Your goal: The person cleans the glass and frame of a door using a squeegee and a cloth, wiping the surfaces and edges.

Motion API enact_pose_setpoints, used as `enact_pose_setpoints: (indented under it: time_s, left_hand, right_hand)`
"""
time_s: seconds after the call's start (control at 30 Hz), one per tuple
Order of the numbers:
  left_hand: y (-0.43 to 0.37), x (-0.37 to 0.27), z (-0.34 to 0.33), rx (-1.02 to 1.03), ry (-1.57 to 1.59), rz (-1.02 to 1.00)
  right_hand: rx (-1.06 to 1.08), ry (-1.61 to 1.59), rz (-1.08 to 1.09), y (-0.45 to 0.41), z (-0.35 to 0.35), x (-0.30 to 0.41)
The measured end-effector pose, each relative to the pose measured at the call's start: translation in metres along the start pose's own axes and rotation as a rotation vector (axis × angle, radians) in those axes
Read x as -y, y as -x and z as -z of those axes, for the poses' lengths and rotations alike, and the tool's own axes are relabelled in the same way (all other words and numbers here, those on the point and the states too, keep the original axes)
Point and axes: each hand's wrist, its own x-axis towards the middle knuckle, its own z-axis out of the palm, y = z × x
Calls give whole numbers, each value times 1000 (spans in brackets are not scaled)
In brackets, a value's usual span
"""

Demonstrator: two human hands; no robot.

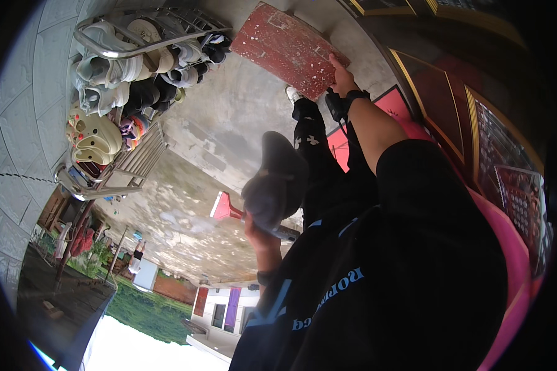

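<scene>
My right hand (343,79) grips the edge of a worn red board (290,48) flecked with pale spots, thumb on its face. A dark strap is on that wrist. Nearer the middle, my left hand (262,239) is closed around the handle of a tool with a flat red head (223,206), like a scraper or squeegee. A blurred dark grey, cap-like item (278,185) overlaps this hand and hides part of the tool. Whether the hand holds that item too, I cannot tell. Below the board is a white shoe (292,94) on my foot.
Shoes and clogs fill a metal rack (120,178) on the left, beside a tiled wall (16,111). Dark framed panels (434,99) and a pink surface (506,241) line the right. Concrete floor (199,120) runs between. A person (135,262) is far off at lower left.
</scene>
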Motion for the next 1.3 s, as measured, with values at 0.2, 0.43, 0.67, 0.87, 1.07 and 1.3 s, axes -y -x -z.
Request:
enact_pose_setpoints:
  time_s: [0.2,0.43,0.67,0.87,1.07,1.3]
  left_hand:
    - [-11,-7,-15,89,-77,19]
    - [-13,-15,-19,80,-127,-11]
    - [-17,-21,-28,166,-71,-16]
    - [-18,-21,-46,142,-93,-61]
    - [-35,-26,-51,206,-84,-107]
    - [-64,-48,-60,453,34,-75]
  right_hand:
    - [-73,-95,-106,-4,67,-20]
    - [-136,-50,-181,10,93,-27]
    - [-206,364,-184,29,77,-2]
    - [-186,1134,124,33,107,6]
    - [43,1128,199,115,78,36]
    - [-257,1386,1277,299,54,188]
